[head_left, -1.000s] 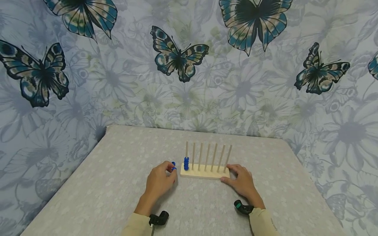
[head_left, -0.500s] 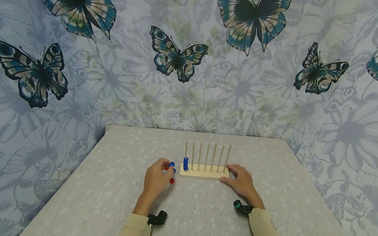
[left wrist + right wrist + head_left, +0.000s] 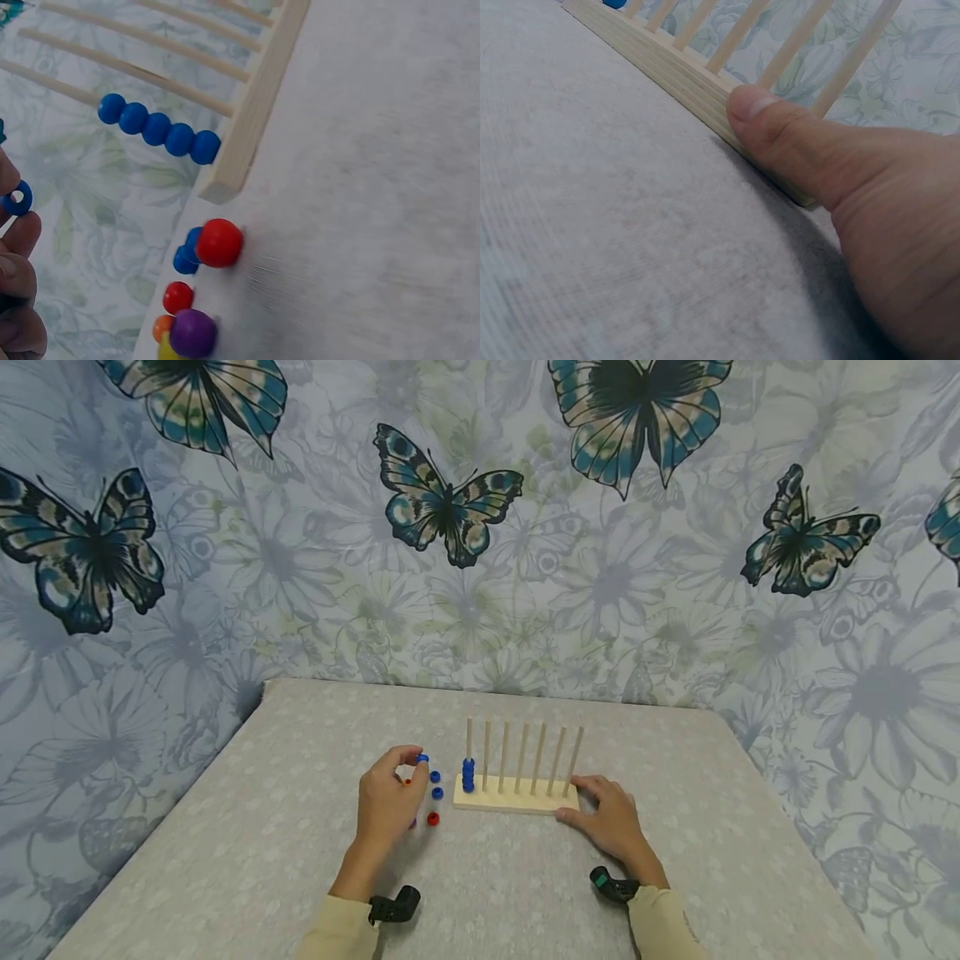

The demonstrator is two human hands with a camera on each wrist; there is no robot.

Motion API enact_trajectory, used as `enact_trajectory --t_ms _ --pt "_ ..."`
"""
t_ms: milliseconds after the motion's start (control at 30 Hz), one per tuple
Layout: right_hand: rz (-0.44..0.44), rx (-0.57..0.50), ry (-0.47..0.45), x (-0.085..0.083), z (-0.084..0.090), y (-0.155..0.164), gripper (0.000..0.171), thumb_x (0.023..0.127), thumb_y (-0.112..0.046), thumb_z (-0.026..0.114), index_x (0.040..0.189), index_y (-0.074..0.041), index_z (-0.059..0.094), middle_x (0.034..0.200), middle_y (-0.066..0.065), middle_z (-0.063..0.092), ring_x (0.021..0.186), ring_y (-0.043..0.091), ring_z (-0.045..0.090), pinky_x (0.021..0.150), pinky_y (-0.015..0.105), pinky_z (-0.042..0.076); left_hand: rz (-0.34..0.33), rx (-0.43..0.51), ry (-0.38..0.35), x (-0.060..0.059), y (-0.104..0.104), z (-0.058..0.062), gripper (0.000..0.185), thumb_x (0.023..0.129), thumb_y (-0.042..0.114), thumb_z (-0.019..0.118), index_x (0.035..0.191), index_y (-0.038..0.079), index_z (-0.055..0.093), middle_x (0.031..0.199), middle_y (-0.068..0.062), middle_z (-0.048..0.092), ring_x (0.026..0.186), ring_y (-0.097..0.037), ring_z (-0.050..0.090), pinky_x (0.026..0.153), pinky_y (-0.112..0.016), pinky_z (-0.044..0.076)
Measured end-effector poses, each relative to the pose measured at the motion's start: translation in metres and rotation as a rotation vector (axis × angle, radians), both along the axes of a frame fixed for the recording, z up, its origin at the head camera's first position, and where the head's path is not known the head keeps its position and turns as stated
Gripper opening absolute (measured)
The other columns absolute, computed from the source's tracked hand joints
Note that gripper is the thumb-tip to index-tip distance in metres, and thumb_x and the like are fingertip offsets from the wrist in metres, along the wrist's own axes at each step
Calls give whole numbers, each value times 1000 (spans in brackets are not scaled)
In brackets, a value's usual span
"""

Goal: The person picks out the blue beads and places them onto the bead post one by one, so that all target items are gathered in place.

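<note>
My left hand [image 3: 384,802] pinches a blue bead [image 3: 422,758] at its fingertips, left of the wooden peg rack [image 3: 517,807]. The held bead's hole shows in the left wrist view, where another bit of blue lies at the image edge. Several blue beads [image 3: 156,129] are stacked on the rack's leftmost peg; its other pegs are bare. My right hand [image 3: 611,822] grips the right end of the base, its thumb [image 3: 769,124] pressed to the front edge. Two loose blue beads [image 3: 437,792] and a red bead [image 3: 432,819] lie between left hand and rack.
More loose beads sit near the left hand, partly hidden by it in the head view: an orange bead [image 3: 162,328], a purple bead [image 3: 193,334] and a yellow bead [image 3: 171,349]. A pale patterned cloth [image 3: 510,893] covers the table; a butterfly-print backdrop [image 3: 480,610] hangs behind.
My left hand has moved left and farther from me with the blue bead, uncovering loose blue, red, orange and purple beads. My right hand keeps its grip on the rack.
</note>
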State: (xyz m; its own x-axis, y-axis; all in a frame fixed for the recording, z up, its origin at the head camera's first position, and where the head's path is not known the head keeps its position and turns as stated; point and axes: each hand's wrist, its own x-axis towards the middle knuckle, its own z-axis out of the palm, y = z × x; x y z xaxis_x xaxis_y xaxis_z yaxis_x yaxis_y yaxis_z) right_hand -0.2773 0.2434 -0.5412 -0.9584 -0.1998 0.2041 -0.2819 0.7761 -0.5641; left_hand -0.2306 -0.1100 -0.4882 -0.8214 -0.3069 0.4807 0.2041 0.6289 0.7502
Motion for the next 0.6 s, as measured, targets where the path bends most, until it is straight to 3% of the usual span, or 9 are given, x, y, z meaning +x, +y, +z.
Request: enact_trajectory --t_ms 233,600 --pt "-1 2 3 -2 0 -1 75 78 -66 74 138 -23 60 135 3 61 125 30 54 100 54 35 -28 6 61 -7 0 20 18 94 24 68 111 21 71 99 6 73 45 -10 48 45 -26 41" --pt "3 -4 1 -1 -2 0 74 78 -64 76 138 -23 61 134 3 62 124 29 54 100 53 35 -66 28 131 -8 4 48 14 96 27 66 108 20 69 95 5 71 49 -12 50 46 -28 42"
